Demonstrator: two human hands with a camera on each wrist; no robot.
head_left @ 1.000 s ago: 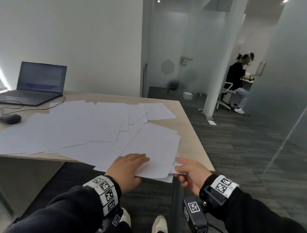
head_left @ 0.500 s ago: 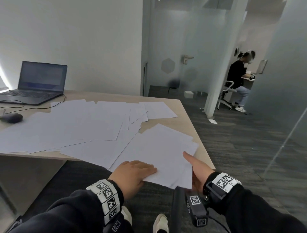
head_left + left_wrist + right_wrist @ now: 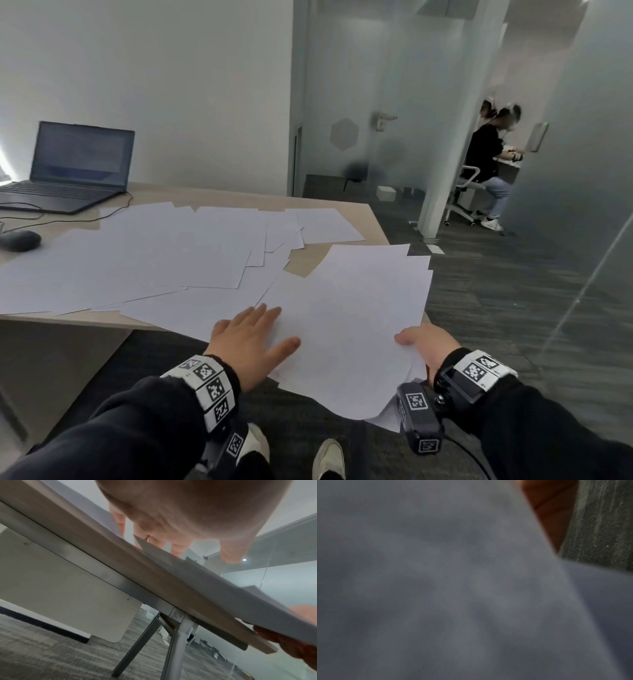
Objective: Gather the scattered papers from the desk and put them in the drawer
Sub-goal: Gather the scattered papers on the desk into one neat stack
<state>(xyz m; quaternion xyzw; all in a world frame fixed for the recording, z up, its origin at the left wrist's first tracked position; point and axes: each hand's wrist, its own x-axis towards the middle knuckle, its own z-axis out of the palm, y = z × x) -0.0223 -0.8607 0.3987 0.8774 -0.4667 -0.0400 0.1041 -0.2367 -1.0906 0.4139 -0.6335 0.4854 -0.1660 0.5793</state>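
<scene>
At the worktop (image 3: 375,219) corner, my right hand (image 3: 426,346) pinches the gathered sheets (image 3: 346,308); my left hand (image 3: 251,337) lies flat, nearer the scattered papers (image 3: 137,260) leftward

Both arms reach forward in dark sleeves, wrists banded with marker tags. The left hand (image 3: 248,344) lies flat, fingers straight and spread toward one o'clock, thumb out toward three. The right hand (image 3: 426,346) curls at the edge of what it pinches, thumb on top.
</scene>
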